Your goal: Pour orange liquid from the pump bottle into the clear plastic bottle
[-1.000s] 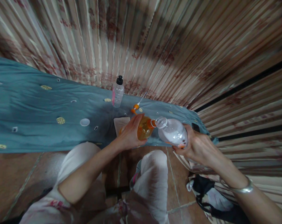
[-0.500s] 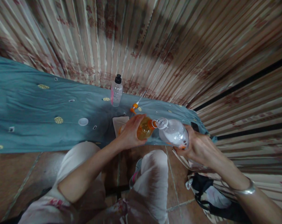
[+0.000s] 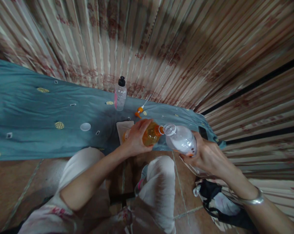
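My left hand (image 3: 137,139) is wrapped round an orange see-through bottle (image 3: 151,134), tilted with its open neck to the right. Around a clear bottle (image 3: 183,139) with white contents, the fingers of my right hand (image 3: 202,149) are closed. This bottle leans left, and the two open mouths meet or nearly meet. An orange pump head (image 3: 139,111) with a thin tube lies behind the orange bottle. Further back stands a clear bottle with a black cap (image 3: 120,96). Beneath my left hand, a pale flat cloth or pad (image 3: 123,127) shows in part.
A teal patterned cloth (image 3: 71,113) covers the long surface, with a pleated curtain (image 3: 142,48) behind it. A dark flat object (image 3: 202,132) lies beyond my right hand. Below right is a black bag (image 3: 211,191); my knees are at the front edge.
Both hands hold their bottles in nearly the same pose. The view has shifted slightly, so the things on the cloth appear a little further left.
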`<state>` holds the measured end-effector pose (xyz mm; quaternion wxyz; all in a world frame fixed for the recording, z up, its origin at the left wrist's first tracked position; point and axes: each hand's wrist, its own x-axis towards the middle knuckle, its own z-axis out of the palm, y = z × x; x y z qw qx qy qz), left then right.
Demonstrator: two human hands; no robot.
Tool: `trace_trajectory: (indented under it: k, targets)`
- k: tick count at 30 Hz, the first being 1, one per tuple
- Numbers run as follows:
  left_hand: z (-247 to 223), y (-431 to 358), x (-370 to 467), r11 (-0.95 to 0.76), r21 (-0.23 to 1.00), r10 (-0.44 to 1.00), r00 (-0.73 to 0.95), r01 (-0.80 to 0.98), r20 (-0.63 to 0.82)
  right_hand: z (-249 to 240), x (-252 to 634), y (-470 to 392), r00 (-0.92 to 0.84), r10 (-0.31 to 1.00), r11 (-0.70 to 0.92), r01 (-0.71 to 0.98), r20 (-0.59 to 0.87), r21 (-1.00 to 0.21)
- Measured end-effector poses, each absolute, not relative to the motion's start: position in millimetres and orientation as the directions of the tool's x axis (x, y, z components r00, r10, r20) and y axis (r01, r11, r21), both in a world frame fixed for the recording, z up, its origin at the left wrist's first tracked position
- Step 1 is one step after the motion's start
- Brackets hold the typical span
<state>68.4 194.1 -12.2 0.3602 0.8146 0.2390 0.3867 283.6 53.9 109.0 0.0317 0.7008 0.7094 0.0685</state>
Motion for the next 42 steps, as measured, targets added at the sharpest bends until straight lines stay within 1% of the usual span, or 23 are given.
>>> trace_trajectory:
  k: [5,9,20,24,28,42]
  targets:
    - [-10,192,68,-0.667,0.726,0.671,0.559,0.168,0.488,105,284,52,-0.039,0.995,0.026,0.989,0.090,0.148]
    - [-8,192,68,-0.694,0.690,0.660,0.562,0.204,0.498,100,288,50,-0.024,0.997,0.013,0.989,0.075,0.146]
    - [-12,194,69,-0.736,0.635,0.620,0.609,0.234,0.495,90,286,45,0.023,0.998,-0.026,0.997,0.056,0.069]
    - [-14,194,70,-0.744,0.626,0.610,0.620,0.234,0.493,90,285,44,0.021,0.998,-0.024,0.998,0.052,0.060]
    - [-14,195,71,-0.758,0.606,0.599,0.625,0.240,0.501,88,287,43,0.005,0.998,-0.009,0.998,0.062,0.069]
    - [-17,198,75,-0.770,0.593,0.571,0.669,0.235,0.476,81,295,39,-0.030,0.994,0.015,0.989,0.101,0.145]
